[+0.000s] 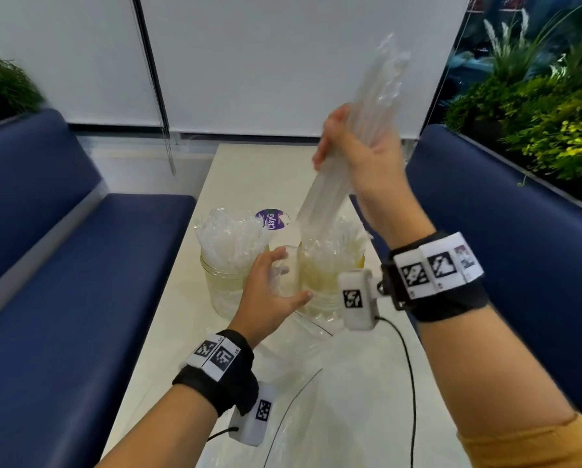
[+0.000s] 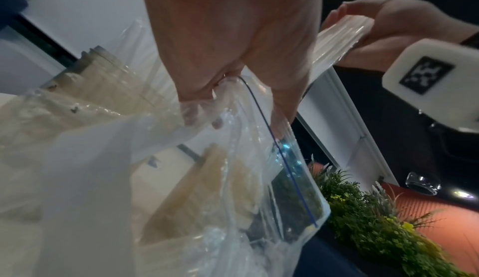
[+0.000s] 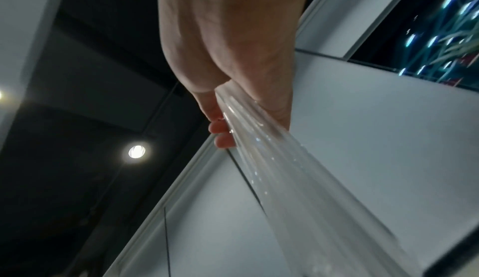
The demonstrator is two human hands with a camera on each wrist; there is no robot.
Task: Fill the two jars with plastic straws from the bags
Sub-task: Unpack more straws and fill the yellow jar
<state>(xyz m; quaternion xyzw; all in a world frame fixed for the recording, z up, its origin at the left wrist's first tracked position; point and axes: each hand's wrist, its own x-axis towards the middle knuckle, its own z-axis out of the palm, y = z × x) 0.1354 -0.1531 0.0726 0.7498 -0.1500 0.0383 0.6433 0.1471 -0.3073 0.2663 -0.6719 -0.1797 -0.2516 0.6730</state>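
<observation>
Two glass jars stand mid-table, the left jar [image 1: 227,285] and the right jar [image 1: 331,282], both packed with clear plastic straws. My right hand [image 1: 350,143] is raised above the right jar and grips a bundle of clear straws [image 1: 360,130]; the bundle tilts, its lower end just over that jar's straws. In the right wrist view my right hand [image 3: 249,125] is curled round the straws [image 3: 274,170]. My left hand [image 1: 294,273] holds up the mouth of a clear zip bag [image 1: 316,383] between the jars. The left wrist view shows my left hand [image 2: 241,113] pinching the bag [image 2: 259,179].
The narrow white table [image 1: 245,170] runs between two blue benches, left [image 1: 80,282] and right [image 1: 505,211]. A purple round sticker [image 1: 271,219] lies behind the jars. Plants [image 1: 536,106] stand at right. Black cables [image 1: 411,383] trail over the bag near me.
</observation>
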